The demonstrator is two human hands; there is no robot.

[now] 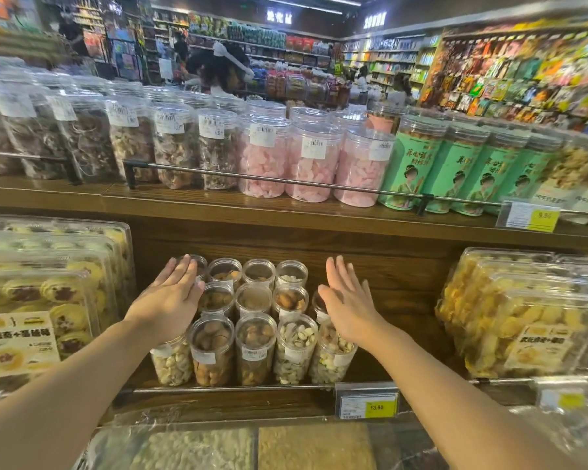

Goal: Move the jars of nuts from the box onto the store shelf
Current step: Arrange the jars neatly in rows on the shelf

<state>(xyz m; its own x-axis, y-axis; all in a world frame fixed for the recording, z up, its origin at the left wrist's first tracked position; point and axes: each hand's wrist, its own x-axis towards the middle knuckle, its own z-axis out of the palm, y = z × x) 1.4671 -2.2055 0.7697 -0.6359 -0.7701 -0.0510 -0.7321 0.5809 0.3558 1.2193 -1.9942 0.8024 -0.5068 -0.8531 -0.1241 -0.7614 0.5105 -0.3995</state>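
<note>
Several clear jars of nuts stand in rows on the lower wooden shelf, behind a metal rail. My left hand is flat with straight fingers along the left side of the group, over the left-hand jars. My right hand is flat too, held along the right side above the rightmost jars. Neither hand grips a jar. The box is not in view.
Tart packs lie left of the jars, yellow snack packs to the right. On the upper shelf stand big jars, pink candy jars and green canisters. A price tag hangs below. People stand behind.
</note>
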